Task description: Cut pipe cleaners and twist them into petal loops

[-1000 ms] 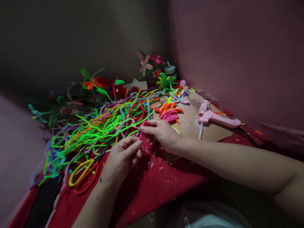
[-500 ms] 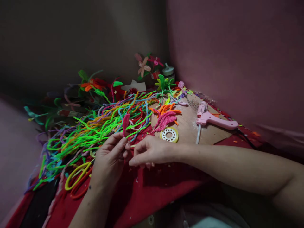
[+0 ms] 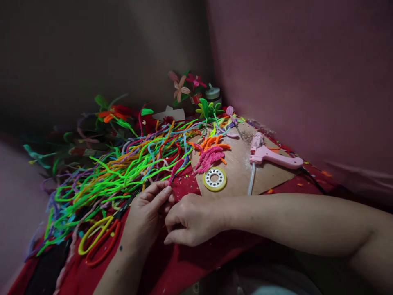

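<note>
My left hand [image 3: 150,209] is closed, with thumb and forefinger pinching a magenta pipe cleaner [image 3: 175,171]. Its upper part sticks up beyond the fingertips; the lower part is hidden behind the fingers. Just right of it, my right hand [image 3: 190,219] is closed too, fingers curled and thumb pointing left. Whatever those fingers hold is hidden. Both hands are over a red cloth [image 3: 202,262]. Beyond them on a brown board [image 3: 236,176] lie a stack of magenta petal shapes [image 3: 210,159] and a yellow-rimmed tape roll [image 3: 215,179].
Many loose pipe cleaners [image 3: 123,172] spread across the left. Scissors [image 3: 98,237] with yellow and red handles lie beside my left wrist. A pink glue gun [image 3: 270,155] rests on the board. Pipe-cleaner flowers [image 3: 181,88] and a lidded jar [image 3: 213,94] stand at the back near the walls.
The magenta pipe cleaner now leans right, where it stood upright with a leaf-like shape. My right hand has come lower, its fingers more curled. The whole view has shifted slightly.
</note>
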The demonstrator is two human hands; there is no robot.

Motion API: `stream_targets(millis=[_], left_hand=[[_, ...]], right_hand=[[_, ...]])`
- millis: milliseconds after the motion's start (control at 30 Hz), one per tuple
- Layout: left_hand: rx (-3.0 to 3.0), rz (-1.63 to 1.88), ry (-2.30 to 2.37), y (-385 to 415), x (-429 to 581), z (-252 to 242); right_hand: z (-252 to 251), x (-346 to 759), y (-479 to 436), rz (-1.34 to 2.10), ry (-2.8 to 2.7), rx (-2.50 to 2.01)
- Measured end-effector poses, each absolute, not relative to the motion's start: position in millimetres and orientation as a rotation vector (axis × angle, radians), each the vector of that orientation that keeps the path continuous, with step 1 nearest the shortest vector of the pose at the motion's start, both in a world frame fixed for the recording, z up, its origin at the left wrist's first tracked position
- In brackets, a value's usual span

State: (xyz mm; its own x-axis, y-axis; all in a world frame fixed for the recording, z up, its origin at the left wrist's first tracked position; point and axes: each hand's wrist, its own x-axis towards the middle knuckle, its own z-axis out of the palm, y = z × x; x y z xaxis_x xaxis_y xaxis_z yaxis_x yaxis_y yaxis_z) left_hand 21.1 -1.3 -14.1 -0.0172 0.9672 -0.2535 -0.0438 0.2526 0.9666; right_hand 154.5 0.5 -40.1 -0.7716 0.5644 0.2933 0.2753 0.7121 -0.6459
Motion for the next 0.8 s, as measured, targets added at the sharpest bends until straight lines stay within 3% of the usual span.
stream_targets(millis=[500,800], left_hand=[[1.124,0.785,1.320,16.4,31.0,-24.2],[1.375,0.628,1.217,41.8,66.6,-14.2]], right_hand=[[-51.2,142.0,-6.4,0.453,-2.528,-0.544],[-52.1,145.7,-6.4,0.493,-2.406,-0.552]])
